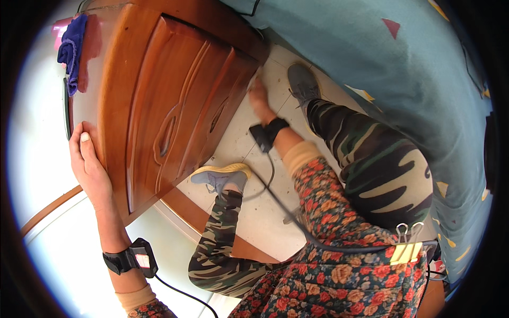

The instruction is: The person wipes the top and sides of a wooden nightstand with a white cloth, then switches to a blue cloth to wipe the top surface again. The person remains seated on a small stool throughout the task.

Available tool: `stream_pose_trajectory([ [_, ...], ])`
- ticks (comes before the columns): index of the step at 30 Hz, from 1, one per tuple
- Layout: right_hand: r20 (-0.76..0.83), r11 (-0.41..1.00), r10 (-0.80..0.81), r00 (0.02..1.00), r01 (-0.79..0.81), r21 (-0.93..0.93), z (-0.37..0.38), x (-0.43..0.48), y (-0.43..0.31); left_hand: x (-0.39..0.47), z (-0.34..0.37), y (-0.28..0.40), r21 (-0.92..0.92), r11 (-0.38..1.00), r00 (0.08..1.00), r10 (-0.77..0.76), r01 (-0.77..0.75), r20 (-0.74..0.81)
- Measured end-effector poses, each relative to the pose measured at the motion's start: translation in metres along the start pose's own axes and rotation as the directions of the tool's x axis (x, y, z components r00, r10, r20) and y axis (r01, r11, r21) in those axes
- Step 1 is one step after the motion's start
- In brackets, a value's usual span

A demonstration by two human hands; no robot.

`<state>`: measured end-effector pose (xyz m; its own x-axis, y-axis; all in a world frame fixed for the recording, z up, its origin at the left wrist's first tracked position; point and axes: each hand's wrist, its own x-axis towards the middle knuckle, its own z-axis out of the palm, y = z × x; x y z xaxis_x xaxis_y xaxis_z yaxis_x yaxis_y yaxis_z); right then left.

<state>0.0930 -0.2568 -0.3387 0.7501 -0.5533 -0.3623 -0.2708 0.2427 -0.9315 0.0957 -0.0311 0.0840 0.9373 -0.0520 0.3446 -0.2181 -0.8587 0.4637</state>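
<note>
A glossy reddish-brown wooden cabinet (179, 103) with carved drawer or door fronts stands before me. My left hand (90, 171) lies against its top edge, thumb and fingers resting on the surface with nothing held. Low down, my right hand (260, 97) reaches to the cabinet's bottom edge, close to the floor. It is motion-blurred; a small pale patch shows at its fingertips, and I cannot tell whether it holds something. On the cabinet top lies a crumpled dark purple cloth (73, 51), with something pink (59, 31) beside it.
A bed or covered furniture with a blue patterned cloth (397, 71) hangs along the right. Tiled floor (254, 151) with scattered debris lies between my grey shoes (222, 175). Black cables (278, 198) run from the wrist devices (145, 258); a yellow binder clip (405, 253) holds one at my clothing.
</note>
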Motion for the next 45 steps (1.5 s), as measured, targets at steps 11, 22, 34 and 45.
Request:
stream_pose_trajectory([
  [11,-0.009,0.992,0.121,0.993,-0.121,0.034,0.043,-0.028,0.029,0.004,0.002,0.019,-0.011,1.0,1.0,0.008,-0.009,-0.011],
  [22,0.203,0.939,0.293,0.934,-0.322,0.124,0.071,-0.13,0.012,0.014,0.008,0.036,0.112,0.99,0.996,0.089,-0.085,-0.031],
  [34,0.147,0.914,0.351,0.925,-0.372,0.161,0.106,-0.154,0.037,0.014,0.009,0.055,0.113,0.988,0.991,0.116,-0.109,-0.062],
  [45,0.279,0.783,0.452,0.848,-0.526,0.331,0.06,-0.168,-0.015,0.022,0.049,0.037,0.159,0.983,0.995,0.094,-0.092,-0.01],
])
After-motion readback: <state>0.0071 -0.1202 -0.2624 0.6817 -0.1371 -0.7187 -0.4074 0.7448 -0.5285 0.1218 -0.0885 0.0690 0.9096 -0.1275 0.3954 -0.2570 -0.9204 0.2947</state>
